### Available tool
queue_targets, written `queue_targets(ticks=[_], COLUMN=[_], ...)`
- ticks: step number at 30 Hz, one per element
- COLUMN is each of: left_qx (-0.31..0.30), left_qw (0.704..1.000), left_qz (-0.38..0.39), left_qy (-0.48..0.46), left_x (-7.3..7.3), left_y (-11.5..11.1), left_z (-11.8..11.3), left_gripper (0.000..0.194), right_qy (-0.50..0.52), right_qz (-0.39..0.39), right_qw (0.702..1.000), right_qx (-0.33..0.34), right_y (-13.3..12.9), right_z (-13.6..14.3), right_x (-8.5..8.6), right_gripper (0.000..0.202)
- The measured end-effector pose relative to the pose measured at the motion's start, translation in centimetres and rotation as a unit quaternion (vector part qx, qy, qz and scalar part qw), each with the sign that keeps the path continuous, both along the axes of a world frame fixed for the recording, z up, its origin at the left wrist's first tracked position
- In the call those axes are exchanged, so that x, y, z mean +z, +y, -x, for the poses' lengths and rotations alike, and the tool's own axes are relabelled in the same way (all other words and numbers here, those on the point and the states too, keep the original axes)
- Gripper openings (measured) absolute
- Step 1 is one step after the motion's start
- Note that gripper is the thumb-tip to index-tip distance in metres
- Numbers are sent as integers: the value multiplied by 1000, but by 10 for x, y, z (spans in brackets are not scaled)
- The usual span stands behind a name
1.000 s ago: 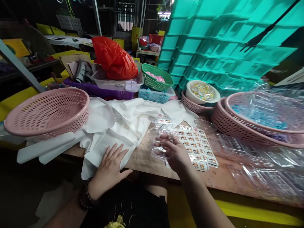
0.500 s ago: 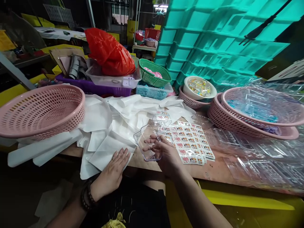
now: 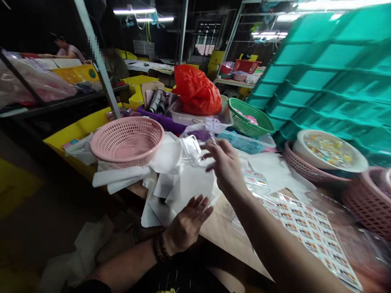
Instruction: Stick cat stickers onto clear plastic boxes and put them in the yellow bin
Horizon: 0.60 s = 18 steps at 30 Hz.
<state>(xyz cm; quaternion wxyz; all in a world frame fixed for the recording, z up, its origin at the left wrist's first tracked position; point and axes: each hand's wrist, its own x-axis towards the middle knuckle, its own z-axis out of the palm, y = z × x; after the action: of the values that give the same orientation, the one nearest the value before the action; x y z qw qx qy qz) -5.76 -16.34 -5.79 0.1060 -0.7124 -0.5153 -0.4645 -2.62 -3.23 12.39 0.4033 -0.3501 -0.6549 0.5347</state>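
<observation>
My right hand (image 3: 224, 162) reaches over the white paper sheets with a transparent plastic case (image 3: 193, 149) at its fingertips; the case is blurred and catches the light. Nearer to me, my left hand (image 3: 189, 221) holds nothing, its fingers stretched out by the front edge of the white sheets (image 3: 194, 183). Under and beyond my right forearm lie sticker sheets (image 3: 308, 224) with small cartoon animals. Another transparent case (image 3: 255, 179) rests on a sticker piece close to that forearm.
A pink basket (image 3: 128, 140) stands on the left. Behind are a red plastic bag (image 3: 198, 91) in a transparent tub, a green basket (image 3: 250, 118) and stacked teal crates (image 3: 330, 73). A white bowl (image 3: 332, 150) of small wrapped pieces sits right. A person (image 3: 65, 51) is far left.
My right hand has carried the transparent case forward and left over the white sheets. My left hand has lifted or shifted slightly off the paper. The view has turned left.
</observation>
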Motion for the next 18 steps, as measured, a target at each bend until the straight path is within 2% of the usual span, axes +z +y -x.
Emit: queue_targets(ticks=[1,2,4,7,9,10,12,14,16,18], left_qx=[6,11,12,-2,-22,-38,-76,-107,-119,-118], left_qw=[1000,1000,999,996,992,990,986,982,979,981], left_qz=[-5,-7,-2,16,27,29,22,0,-21,-20], left_qy=[13,24,46,91,120,132,147,157,164,154], left_x=[0,0,-1,-1,2,4,12,23,36,49], left_y=[3,4,5,3,3,4,6,11,19,30], left_z=[1,2,2,-3,-5,-5,-1,9,21,34], left_gripper=[67,65,59,49,45,44,42,44,47,47], right_qy=[-50,-110,-252,-422,-464,-470,-471,-447,-382,-305], right_qz=[-96,-186,-300,-349,-356,-358,-359,-364,-379,-390], right_qw=[994,976,919,831,800,793,789,800,827,857], right_qx=[2,14,38,96,135,149,164,166,159,141], right_y=[4,7,9,4,0,-1,0,10,28,50], right_z=[30,60,111,164,182,186,185,167,128,67], right_x=[12,22,36,35,24,19,16,24,39,54], right_gripper=[16,17,25,34,31,29,27,28,30,28])
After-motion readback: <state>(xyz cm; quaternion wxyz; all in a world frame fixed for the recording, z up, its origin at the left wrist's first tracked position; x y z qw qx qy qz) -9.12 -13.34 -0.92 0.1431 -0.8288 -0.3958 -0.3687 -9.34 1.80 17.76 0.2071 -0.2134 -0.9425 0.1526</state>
